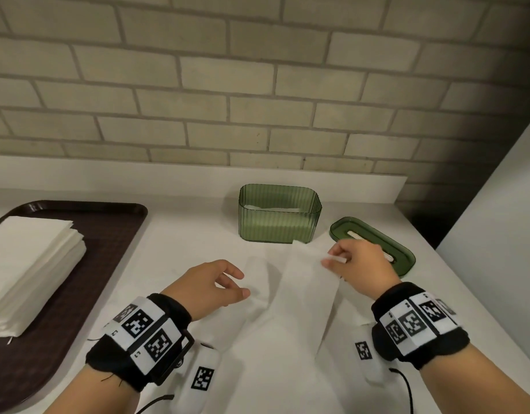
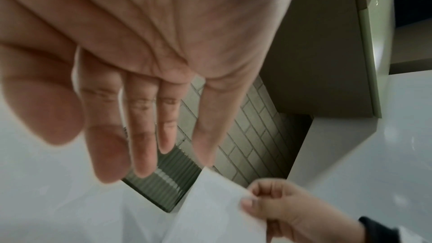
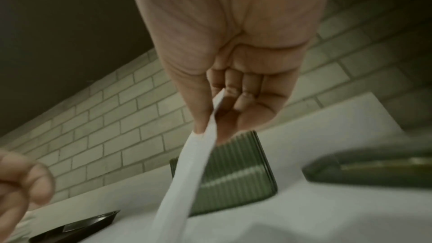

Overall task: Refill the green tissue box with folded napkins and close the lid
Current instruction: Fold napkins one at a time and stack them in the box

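The ribbed green tissue box (image 1: 279, 215) stands open near the wall with some white napkins low inside. Its green slotted lid (image 1: 374, 243) lies on the counter to the right. A white napkin (image 1: 290, 297) is spread on the counter in front of the box. My right hand (image 1: 347, 261) pinches the napkin's far right edge between thumb and forefinger and lifts it; the raised strip of napkin (image 3: 187, 173) shows in the right wrist view. My left hand (image 1: 225, 283) hovers over the napkin's left part with fingers relaxed and straight fingers (image 2: 140, 136), holding nothing.
A dark brown tray (image 1: 87, 264) at the left carries a stack of folded white napkins (image 1: 27, 264). A brick wall (image 1: 228, 85) backs the white counter (image 1: 186, 234). A pale cabinet side (image 1: 497, 219) rises at the right.
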